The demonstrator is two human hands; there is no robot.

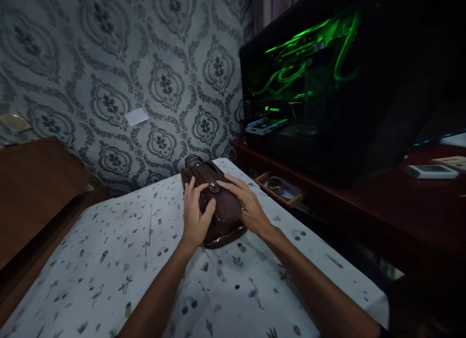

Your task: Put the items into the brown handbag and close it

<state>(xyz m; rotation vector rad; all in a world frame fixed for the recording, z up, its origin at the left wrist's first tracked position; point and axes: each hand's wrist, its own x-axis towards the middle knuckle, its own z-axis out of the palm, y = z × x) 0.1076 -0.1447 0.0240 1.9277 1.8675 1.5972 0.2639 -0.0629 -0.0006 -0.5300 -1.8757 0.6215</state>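
Tablecloth (109,260), white w/ small printed figures, filled the near half of the view, and both forearms came in over it from the bottom edge. From my remote seat I counted 2 hands and 1 bag, nothing else on the cloth.

Left hand (194,216) lay palm down on the near-left part of the brown leather bag (224,220), fingers spread and pointing away, not closed round anything. Right hand (244,208) lay on the bag's right flank, likewise flat and loose. Its index finger stretched across to a round stud (213,186) approx. mid-top, pressing only, gripping nothing.

Bag sat about centre of the table, directly under and between both hands. Its long axis ran away from me, leaning a bit left at the far end, w/ the zip edge toward me. Both hands touched it; the right reached further along it, the left sat nearer its near end.

Beyond, on the right: 1 open drawer (278,186) in a dark red desk (400,207), 1 PC case (309,76) glowing green on top, 1 white device (431,171). On the left: wooden furniture (32,192). Far back, patterned wallpaper (109,46) w/ 1 white note (136,116) stuck on.
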